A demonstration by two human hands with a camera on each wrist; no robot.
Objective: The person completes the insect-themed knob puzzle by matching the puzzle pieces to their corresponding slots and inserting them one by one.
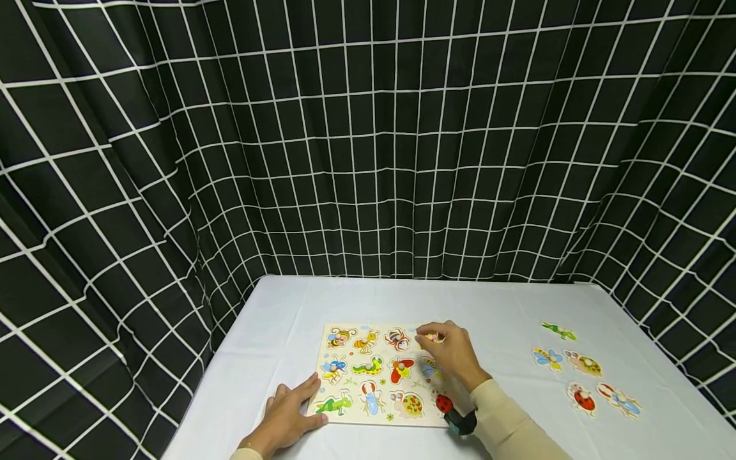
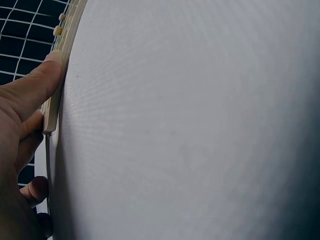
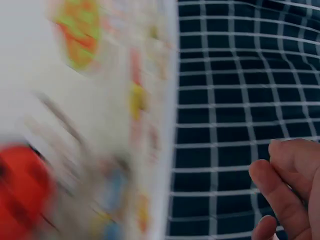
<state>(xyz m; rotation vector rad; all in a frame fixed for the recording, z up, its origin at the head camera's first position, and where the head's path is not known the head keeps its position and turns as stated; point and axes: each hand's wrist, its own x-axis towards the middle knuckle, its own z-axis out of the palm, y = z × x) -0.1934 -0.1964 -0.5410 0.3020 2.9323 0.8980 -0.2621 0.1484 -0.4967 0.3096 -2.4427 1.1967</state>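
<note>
The wooden insect puzzle board lies flat on the table, its insects in rows. My left hand rests at its near-left corner; the thumb lies against the board's edge. My right hand hovers over the upper right part of the board, thumb and forefinger apart and nothing held between them. It partly hides the top-right insect and overlaps the blue-winged insect. In the right wrist view the fingers are loosely bent, and the board is blurred. A red ladybug shows near the right wrist.
Loose puzzle pieces lie on the table's right side: a green grasshopper, a blue-winged insect, a yellow spotted snail-like piece, a red ladybug and a stag beetle. A black checked curtain surrounds the white-covered table.
</note>
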